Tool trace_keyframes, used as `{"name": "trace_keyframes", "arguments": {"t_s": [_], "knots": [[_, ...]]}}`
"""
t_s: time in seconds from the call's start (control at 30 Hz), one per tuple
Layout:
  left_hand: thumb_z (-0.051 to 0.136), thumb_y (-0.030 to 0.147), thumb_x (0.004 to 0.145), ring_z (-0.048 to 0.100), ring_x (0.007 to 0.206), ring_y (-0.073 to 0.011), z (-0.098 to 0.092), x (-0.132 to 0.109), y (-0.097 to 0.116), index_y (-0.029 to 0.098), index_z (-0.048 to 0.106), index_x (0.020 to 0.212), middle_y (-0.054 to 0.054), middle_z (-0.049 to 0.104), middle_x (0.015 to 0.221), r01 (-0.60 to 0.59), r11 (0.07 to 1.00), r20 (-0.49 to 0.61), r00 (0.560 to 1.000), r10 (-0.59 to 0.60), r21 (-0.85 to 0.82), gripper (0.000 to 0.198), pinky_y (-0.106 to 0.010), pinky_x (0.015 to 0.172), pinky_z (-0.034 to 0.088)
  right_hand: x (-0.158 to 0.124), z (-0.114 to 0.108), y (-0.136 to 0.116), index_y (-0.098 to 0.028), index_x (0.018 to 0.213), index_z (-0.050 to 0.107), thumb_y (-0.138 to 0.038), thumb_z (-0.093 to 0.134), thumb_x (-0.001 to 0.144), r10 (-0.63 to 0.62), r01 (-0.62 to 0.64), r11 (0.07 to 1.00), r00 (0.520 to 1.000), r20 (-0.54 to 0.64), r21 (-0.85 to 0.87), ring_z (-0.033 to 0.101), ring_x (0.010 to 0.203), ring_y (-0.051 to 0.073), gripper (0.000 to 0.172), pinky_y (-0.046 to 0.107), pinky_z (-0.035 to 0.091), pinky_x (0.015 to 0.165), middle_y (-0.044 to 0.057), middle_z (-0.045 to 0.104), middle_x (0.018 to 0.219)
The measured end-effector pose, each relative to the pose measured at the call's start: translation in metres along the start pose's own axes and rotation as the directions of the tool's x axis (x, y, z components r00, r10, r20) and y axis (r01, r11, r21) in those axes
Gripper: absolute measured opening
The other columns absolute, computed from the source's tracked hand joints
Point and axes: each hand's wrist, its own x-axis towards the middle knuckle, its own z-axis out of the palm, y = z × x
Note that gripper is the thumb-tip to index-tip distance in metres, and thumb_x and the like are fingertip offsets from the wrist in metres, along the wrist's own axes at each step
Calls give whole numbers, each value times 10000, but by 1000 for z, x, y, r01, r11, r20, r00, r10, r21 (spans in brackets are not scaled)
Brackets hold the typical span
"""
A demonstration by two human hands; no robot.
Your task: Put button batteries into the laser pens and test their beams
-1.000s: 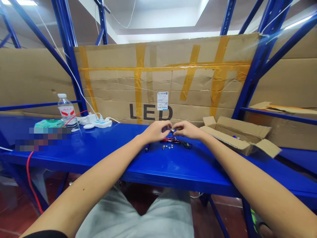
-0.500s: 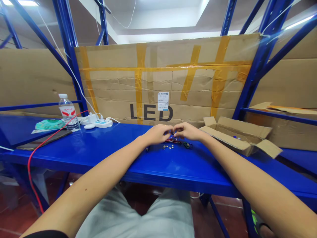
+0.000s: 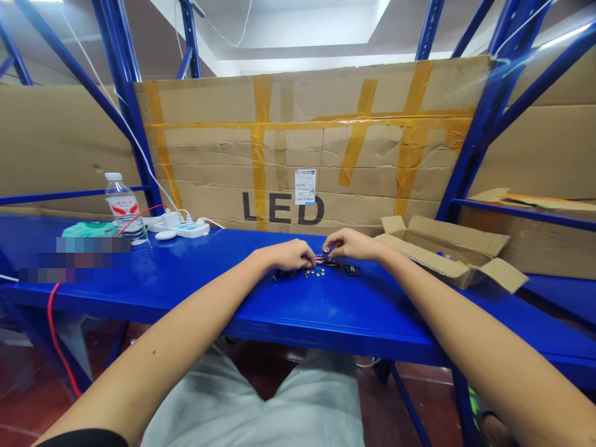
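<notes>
Both my arms reach forward over a blue metal shelf point(image 3: 326, 310). My left hand point(image 3: 286, 254) rests on the shelf with its fingers curled, fingertips by a small red object point(image 3: 326, 261). My right hand point(image 3: 351, 243) pinches a tiny round silvery piece point(image 3: 326, 250) just above that red object. Several small silver button-like discs point(image 3: 315, 272) lie in a row in front of my hands. A small dark clip-like part point(image 3: 351, 269) lies under my right hand. What my left fingers hold, if anything, is hidden.
An open cardboard box point(image 3: 449, 251) stands at the right. A big taped cardboard sheet marked LED point(image 3: 307, 149) leans behind. At the left are a water bottle point(image 3: 121, 208), a white power strip point(image 3: 184, 230), a green packet point(image 3: 90, 230) and a red cable point(image 3: 56, 335).
My hands dropped to the shelf and drew slightly apart; the right hand now lifts a tiny piece at its fingertips. The camera tilted a little downward.
</notes>
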Motion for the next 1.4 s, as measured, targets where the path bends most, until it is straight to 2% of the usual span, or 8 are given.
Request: {"name": "trace_keyframes", "arguments": {"t_s": [0.27, 0.43, 0.63, 0.9, 0.97, 1.07, 1.3, 1.4], "knots": [[620, 163, 807, 663, 784, -145, 0, 3, 3, 164, 745, 943, -43, 743, 847, -9, 1000, 47, 999, 10, -25, 185, -218, 705, 458, 1, 2, -1, -164, 853, 675, -248, 655, 673, -18, 18, 1000, 1000, 11, -2, 582, 592, 140, 200, 260, 459, 558, 13, 670, 683], [606, 130, 795, 653, 788, -149, -3, 0, 0, 164, 756, 919, -49, 742, 859, 7, 999, 20, 1000, -8, 45, 197, -227, 706, 446, 0, 3, -2, -166, 843, 670, -270, 673, 666, -11, 11, 1000, 1000, 11, -10, 571, 577, 141, 205, 270, 448, 559, 6, 655, 658], [680, 191, 741, 649, 774, -158, -8, -3, -1, 164, 760, 918, -54, 745, 866, 95, 993, 58, 993, -99, 73, 197, -233, 678, 443, -1, 3, -4, -164, 858, 657, -255, 664, 663, 11, -11, 1000, 1000, 12, -3, 576, 574, 143, 215, 273, 457, 569, 7, 656, 661], [668, 177, 700, 589, 613, -137, -10, -8, 12, 142, 727, 813, -41, 703, 723, 170, 984, 41, 984, -173, 61, 133, -239, 558, 405, 2, 6, 0, -172, 869, 660, -258, 639, 679, -28, 28, 1000, 998, 51, 15, 591, 602, 152, 209, 275, 471, 576, 1, 646, 656], [644, 166, 705, 583, 601, -132, -10, -8, 14, 143, 719, 795, -35, 694, 704, 155, 987, -13, 988, -154, 33, 120, -240, 560, 404, 2, 7, 1, -175, 871, 668, -266, 634, 688, -42, 42, 999, 997, 59, 6, 592, 605, 155, 207, 277, 468, 572, 4, 650, 663], [605, 183, 758, 586, 633, -134, -6, -5, 17, 142, 715, 803, -40, 699, 726, 57, 996, -198, 979, -42, 69, 126, -247, 592, 399, 3, 9, 1, -175, 875, 669, -271, 627, 701, -59, 59, 998, 997, 58, 6, 590, 599, 155, 204, 277, 467, 563, 7, 656, 676], [582, 166, 822, 616, 707, -147, 3, 5, 17, 130, 694, 835, -61, 721, 797, -19, 980, -459, 882, 109, 196, 118, -250, 658, 420, 3, 11, 2, -173, 855, 651, -259, 631, 700, -60, 59, 998, 998, 7, 29, 579, 583, 144, 179, 258, 453, 539, 4, 645, 662], [571, 147, 841, 637, 761, -153, 4, 6, 17, 129, 682, 870, -67, 724, 841, -97, 975, -511, 839, 187, 198, 116, -256, 702, 448, 4, 12, 4, -173, 797, 626, -263, 636, 688, -85, 85, 995, 996, -14, 54, 570, 577, 143, 142, 260, 444, 540, -5, 628, 647]]}}
